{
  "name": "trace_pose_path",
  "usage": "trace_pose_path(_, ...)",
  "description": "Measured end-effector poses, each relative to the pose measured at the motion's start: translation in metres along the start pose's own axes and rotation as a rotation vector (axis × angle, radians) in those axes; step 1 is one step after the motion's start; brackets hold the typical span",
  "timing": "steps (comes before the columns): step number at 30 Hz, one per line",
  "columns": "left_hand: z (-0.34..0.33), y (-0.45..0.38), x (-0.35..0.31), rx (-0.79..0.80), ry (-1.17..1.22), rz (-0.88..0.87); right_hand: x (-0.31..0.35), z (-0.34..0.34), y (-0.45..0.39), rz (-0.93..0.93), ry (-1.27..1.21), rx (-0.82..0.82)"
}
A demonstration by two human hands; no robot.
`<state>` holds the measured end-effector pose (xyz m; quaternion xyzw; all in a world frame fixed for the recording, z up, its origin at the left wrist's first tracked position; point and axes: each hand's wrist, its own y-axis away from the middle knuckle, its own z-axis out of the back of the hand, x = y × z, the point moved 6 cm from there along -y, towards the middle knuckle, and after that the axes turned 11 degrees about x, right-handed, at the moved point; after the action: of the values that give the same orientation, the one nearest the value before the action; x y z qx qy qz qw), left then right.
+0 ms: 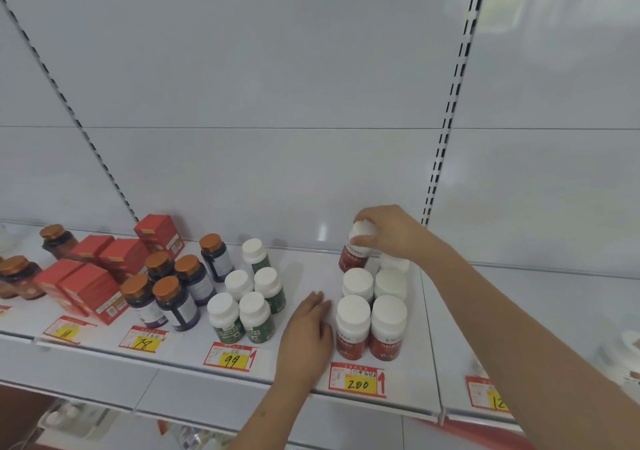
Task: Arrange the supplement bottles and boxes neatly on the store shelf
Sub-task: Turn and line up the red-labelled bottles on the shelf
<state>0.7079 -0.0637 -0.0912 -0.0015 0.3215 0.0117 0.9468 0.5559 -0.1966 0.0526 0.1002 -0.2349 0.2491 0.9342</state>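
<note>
My right hand [388, 233] grips the white cap of a red-labelled bottle [354, 255] at the back of a block of red bottles with white caps [370, 325] on the white shelf [304, 269]. My left hand [308, 328] lies flat on the shelf, fingers straight, just left of the front red bottle. Left of it stand several green-labelled bottles with white caps [249, 307], then dark bottles with copper caps [173, 293], then red boxes [90, 287], some of them tilted.
Price tags run along the shelf's front edge: 200 [358, 380], 99 [230, 358], 78 [143, 340]. More copper-capped bottles [20, 276] stand at the far left. A slotted upright [446, 120] divides the back panel. A lower shelf with goods shows below.
</note>
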Motion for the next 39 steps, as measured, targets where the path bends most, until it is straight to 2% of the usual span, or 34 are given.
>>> trace_pose_path(3, 0.006, 0.002, -0.001, -0.003, 0.078, 0.005, -0.006, 0.032, 0.036, -0.003, -0.299, -0.188)
trace_pose_path(6, 0.037, 0.01, -0.008, -0.103, 0.44, 0.044, 0.001, 0.05, 0.086, 0.099, -0.768, -0.226)
trace_pose_path(8, 0.073, 0.013, -0.025, -0.213, 0.631, 0.057, 0.009, 0.055, 0.117, 0.175, -0.907, -0.235)
trace_pose_path(9, 0.089, 0.013, -0.038, -0.213, 0.768, 0.06, 0.012, 0.056, 0.129, 0.199, -0.934, -0.247)
trace_pose_path(10, 0.101, 0.012, -0.056, -0.155, 0.919, 0.059, 0.015, 0.056, 0.139, 0.216, -0.95, -0.262)
trace_pose_path(12, 0.115, 0.012, -0.095, 0.066, 1.09, 0.071, 0.021, 0.055, 0.152, 0.237, -0.962, -0.279)
trace_pose_path(14, 0.118, 0.017, -0.125, 0.295, 1.069, 0.084, 0.026, 0.052, 0.161, 0.255, -0.956, -0.271)
trace_pose_path(16, 0.115, 0.024, -0.143, 0.41, 1.034, 0.065, 0.029, 0.049, 0.169, 0.259, -0.905, -0.249)
trace_pose_path(19, 0.111, 0.032, -0.15, 0.353, 1.009, -0.054, 0.027, 0.045, 0.179, 0.261, -0.888, -0.2)
trace_pose_path(22, 0.11, 0.041, -0.155, 0.259, 0.925, -0.227, 0.02, 0.041, 0.185, 0.236, -0.991, -0.176)
trace_pose_path(25, 0.109, 0.049, -0.161, 0.2, 0.839, -0.291, 0.015, 0.041, 0.188, 0.201, -1.04, -0.204)
trace_pose_path(28, 0.103, 0.049, -0.162, 0.282, 0.839, -0.246, 0.016, 0.044, 0.195, 0.226, -0.964, -0.224)
trace_pose_path(31, 0.087, 0.048, -0.159, 0.487, 1.124, -0.069, 0.02, 0.043, 0.202, 0.27, -0.842, -0.198)
trace_pose_path(33, 0.083, 0.049, -0.156, 0.524, 1.18, 0.014, 0.021, 0.041, 0.204, 0.273, -0.834, -0.183)
trace_pose_path(35, 0.08, 0.048, -0.154, 0.467, 1.171, -0.011, 0.017, 0.04, 0.203, 0.266, -0.874, -0.222)
trace_pose_path(39, 0.086, 0.052, -0.155, 0.205, 1.057, -0.082, 0.012, 0.033, 0.198, 0.268, -1.055, -0.294)
